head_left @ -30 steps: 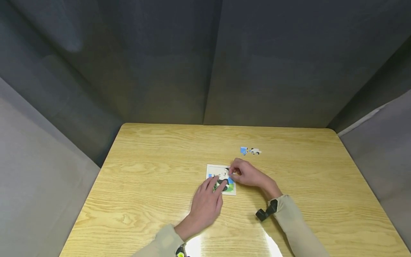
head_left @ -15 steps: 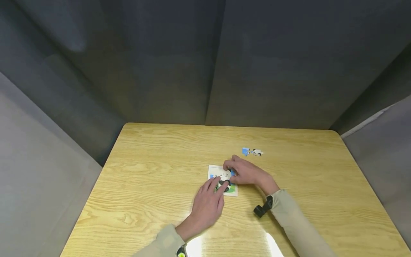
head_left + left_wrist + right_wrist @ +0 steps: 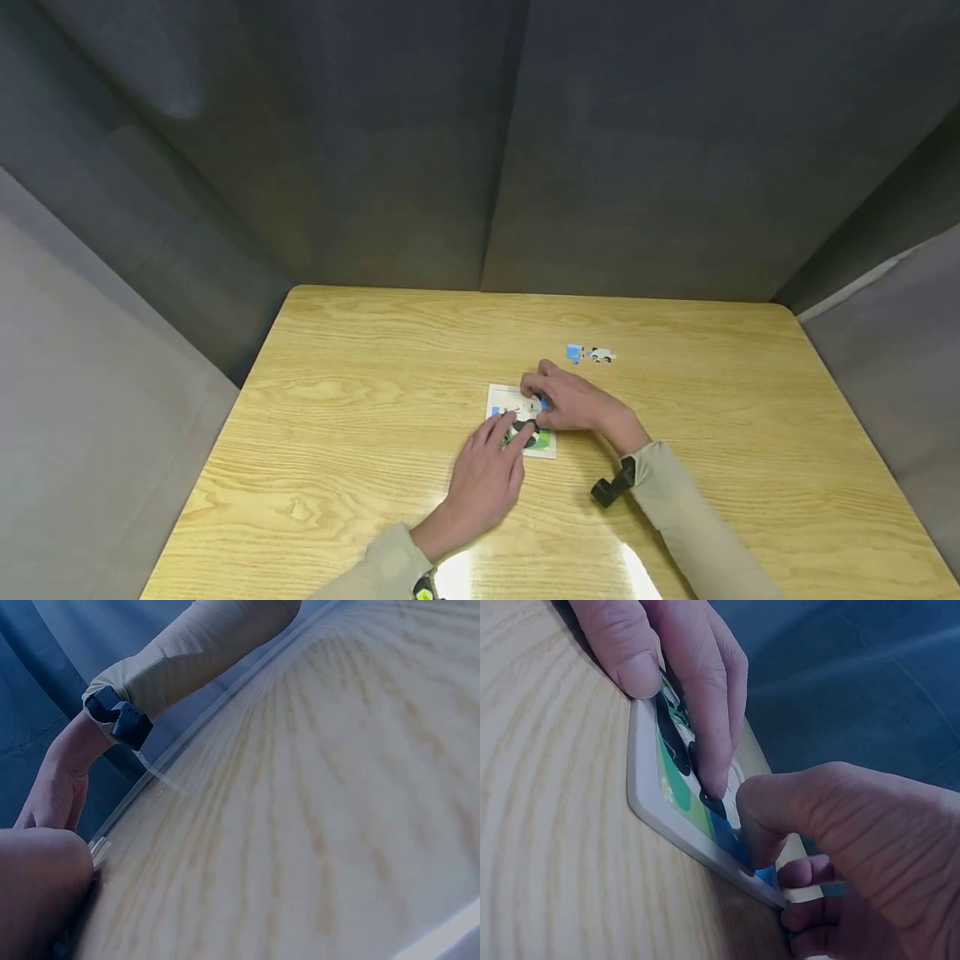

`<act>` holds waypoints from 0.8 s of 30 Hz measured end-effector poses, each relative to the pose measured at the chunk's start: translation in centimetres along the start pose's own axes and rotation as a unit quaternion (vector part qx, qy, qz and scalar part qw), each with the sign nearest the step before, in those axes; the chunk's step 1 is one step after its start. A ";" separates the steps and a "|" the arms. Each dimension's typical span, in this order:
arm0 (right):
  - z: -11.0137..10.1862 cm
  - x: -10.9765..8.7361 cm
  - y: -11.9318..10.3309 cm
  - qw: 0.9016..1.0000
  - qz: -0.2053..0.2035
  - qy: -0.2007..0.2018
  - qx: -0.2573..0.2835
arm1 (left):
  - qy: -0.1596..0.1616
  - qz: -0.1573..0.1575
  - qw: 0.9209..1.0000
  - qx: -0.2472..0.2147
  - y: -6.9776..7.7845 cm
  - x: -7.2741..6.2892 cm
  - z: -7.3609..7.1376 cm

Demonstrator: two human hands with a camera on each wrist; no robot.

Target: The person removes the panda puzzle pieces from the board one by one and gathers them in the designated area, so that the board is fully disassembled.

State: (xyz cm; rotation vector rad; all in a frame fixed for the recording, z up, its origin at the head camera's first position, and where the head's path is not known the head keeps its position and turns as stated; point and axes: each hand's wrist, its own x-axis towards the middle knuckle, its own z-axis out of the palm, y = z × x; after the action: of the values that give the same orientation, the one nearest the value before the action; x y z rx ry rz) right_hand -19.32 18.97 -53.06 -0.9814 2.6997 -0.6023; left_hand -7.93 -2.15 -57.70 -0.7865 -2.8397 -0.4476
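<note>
A small panda puzzle in a white frame lies flat on the wooden table. My left hand rests on it from the near left, fingers extended over the picture. At the top right corner my right hand bends its thumb and index finger around a puzzle piece with a black ear and blue sky. In the right wrist view, the right thumb presses down near the frame's edge while the other fingers curl beside it. The left wrist view shows mostly tabletop, with the right hand beyond the left.
Beyond the puzzle lie a blue loose piece and a white-and-black loose piece, side by side. Dark curtains hang behind the table's far edge, with grey panels at both sides. Cameras are strapped to both wrists.
My right fingers have gone from a tight pinch to a wider span over the top right corner, where the ear piece now lies in the picture. The left hand stays on the puzzle.
</note>
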 end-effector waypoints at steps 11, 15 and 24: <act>0.4 -0.5 0.2 0.998 -0.043 0.048 0.012 | -0.003 -0.005 1.000 0.007 -0.5 -0.1 0.0; 0.0 -0.3 0.2 0.998 -0.040 0.032 0.027 | -0.003 -0.008 1.000 0.008 -0.6 -0.1 -0.1; 0.0 0.0 0.2 1.000 -0.006 -0.017 0.014 | -0.007 -0.003 1.000 -0.001 -0.1 -0.4 0.2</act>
State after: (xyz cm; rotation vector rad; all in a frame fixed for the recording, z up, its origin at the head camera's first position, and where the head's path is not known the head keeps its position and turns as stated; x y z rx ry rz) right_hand -19.45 19.08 -53.13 -0.9929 2.6498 -0.6198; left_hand -7.62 -2.40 -57.98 -0.7860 -2.8550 -0.4485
